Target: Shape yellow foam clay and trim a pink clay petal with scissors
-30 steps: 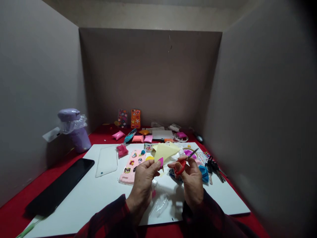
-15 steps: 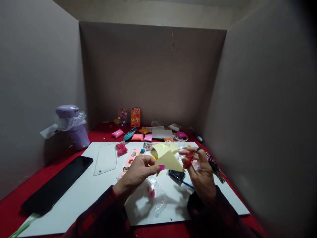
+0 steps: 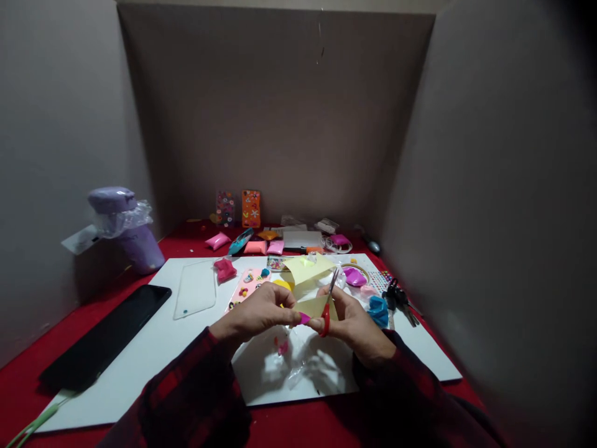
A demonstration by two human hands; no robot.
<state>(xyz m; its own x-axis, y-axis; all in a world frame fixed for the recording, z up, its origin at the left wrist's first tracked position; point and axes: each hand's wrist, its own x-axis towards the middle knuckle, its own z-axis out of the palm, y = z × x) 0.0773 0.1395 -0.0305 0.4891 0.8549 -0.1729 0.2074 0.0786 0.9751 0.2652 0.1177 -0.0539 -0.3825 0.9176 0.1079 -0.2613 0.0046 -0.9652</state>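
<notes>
My left hand [image 3: 263, 311] pinches a piece of yellow paper [image 3: 314, 306] and a small magenta piece [image 3: 305, 318] at its near corner. Whether the magenta piece is stuck to the paper, I cannot tell. Red-handled scissors [image 3: 325, 320] sit in my right hand [image 3: 357, 323], blades pointing up and away. The thumb of that hand comes close to the magenta piece, and its fingers lie at the paper's right side. Behind the paper, a second yellow sheet [image 3: 308, 267] lies on the white board [image 3: 140, 348]. A pink decorated phone case [image 3: 247, 289] is partly covered by my left hand.
On the left are a black phone [image 3: 109, 336], a clear case [image 3: 196, 289] and a purple bottle [image 3: 135, 239]. Keys [image 3: 405, 305], a blue packet [image 3: 377, 311] and a tape roll [image 3: 357, 274] lie right. Several clay packets and an orange case [image 3: 251, 208] are at the back.
My right hand has moved left to the paper, and the scissors now stand upright in it. The held paper has dropped lower. The view has tilted slightly downward.
</notes>
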